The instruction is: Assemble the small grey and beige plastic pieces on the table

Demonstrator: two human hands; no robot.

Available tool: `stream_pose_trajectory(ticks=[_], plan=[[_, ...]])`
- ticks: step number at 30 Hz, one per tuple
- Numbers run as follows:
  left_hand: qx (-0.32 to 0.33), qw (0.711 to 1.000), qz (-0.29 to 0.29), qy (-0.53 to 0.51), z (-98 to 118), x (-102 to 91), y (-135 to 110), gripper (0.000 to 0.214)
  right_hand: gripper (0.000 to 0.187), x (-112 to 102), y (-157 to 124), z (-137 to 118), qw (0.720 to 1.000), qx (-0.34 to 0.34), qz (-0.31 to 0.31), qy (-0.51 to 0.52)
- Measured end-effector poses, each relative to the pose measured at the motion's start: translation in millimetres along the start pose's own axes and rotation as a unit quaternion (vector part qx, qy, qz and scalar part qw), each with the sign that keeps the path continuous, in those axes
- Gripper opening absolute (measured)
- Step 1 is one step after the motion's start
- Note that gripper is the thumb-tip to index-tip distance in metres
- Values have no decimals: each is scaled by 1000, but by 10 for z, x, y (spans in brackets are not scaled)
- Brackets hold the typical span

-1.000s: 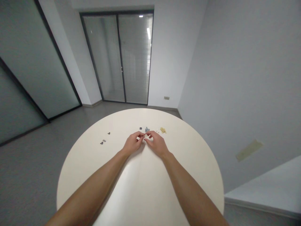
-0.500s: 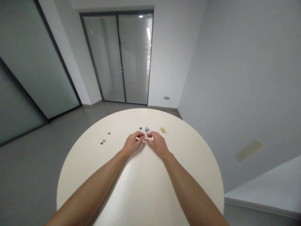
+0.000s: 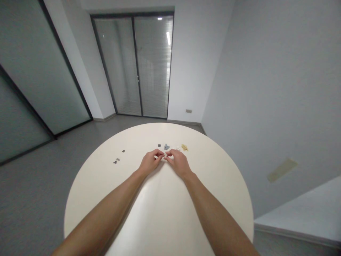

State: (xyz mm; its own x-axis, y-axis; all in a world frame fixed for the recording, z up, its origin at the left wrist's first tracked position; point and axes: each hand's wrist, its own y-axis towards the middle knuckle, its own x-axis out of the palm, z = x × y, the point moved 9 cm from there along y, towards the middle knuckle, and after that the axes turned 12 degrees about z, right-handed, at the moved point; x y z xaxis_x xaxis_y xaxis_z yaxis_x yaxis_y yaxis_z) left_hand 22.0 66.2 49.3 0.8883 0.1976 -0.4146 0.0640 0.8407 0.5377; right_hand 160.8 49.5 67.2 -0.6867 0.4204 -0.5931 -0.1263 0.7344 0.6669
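Note:
Both my hands meet over the far half of a round cream table (image 3: 160,213). My left hand (image 3: 149,162) and my right hand (image 3: 179,163) pinch the same tiny pale piece (image 3: 165,155) between their fingertips; it is too small to name. Just beyond the fingers lie a dark grey square piece (image 3: 159,145), a grey angular piece (image 3: 166,147) and a small heap of tan pieces (image 3: 184,147), with small white bits beside the heap.
Three small dark pieces (image 3: 116,160) lie on the table's left part. Grey floor surrounds the table. Sliding glass doors (image 3: 135,67) stand at the back. A pale wall runs along the right, with a low white ledge (image 3: 306,213) at the bottom right.
The hands have stayed nearly still, fingertips working the tiny piece; the right hand has edged slightly toward the left hand.

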Motion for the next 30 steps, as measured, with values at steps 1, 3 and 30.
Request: stream_pose_trajectory(ticks=[1, 3, 30], plan=[[0, 1000, 1, 1, -5, -1, 1, 18, 12, 3, -1, 0, 1000, 0, -1, 0], [0, 1000, 3, 2, -18, -2, 0, 18, 12, 4, -1, -3, 1000, -1, -1, 1], [9, 1000, 16, 6, 29, -44, 20, 22, 13, -25, 1, -46, 1000, 3, 10, 28]])
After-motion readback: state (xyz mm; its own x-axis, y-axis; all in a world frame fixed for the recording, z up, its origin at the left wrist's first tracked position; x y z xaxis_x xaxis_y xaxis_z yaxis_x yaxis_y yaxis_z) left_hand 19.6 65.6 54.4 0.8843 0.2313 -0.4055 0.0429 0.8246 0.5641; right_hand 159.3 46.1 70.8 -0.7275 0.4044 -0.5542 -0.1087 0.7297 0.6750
